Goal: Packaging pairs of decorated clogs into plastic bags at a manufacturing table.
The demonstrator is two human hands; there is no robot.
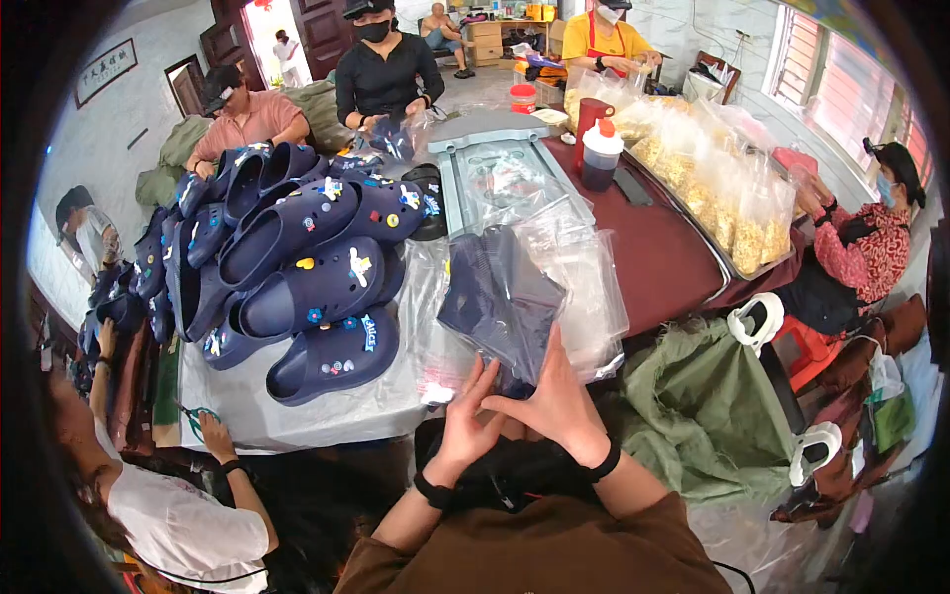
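A clear plastic bag (557, 289) with dark blue clogs (485, 282) inside lies in front of me at the table's near edge. At its near end, my left hand (469, 418) has its fingertips against the plastic, thumb reaching toward the other hand. My right hand (560, 401) pinches the bag's near right corner. Loose clear bags (594, 262) lie spread to the right, partly under the filled one. Left of the bag, navy clogs with colourful charms (341, 351) are heaped high. The undersides of my fingers are hidden.
A grey plastic table (465, 139) stands beyond. On the maroon tabletop (668, 272) are a dark-liquid bottle (601, 158) and a tray of bagged yellowish pieces (712, 198). A green sack (703, 406) sits right. At left, a co-worker's hand holds scissors (190, 421); other people work around the table.
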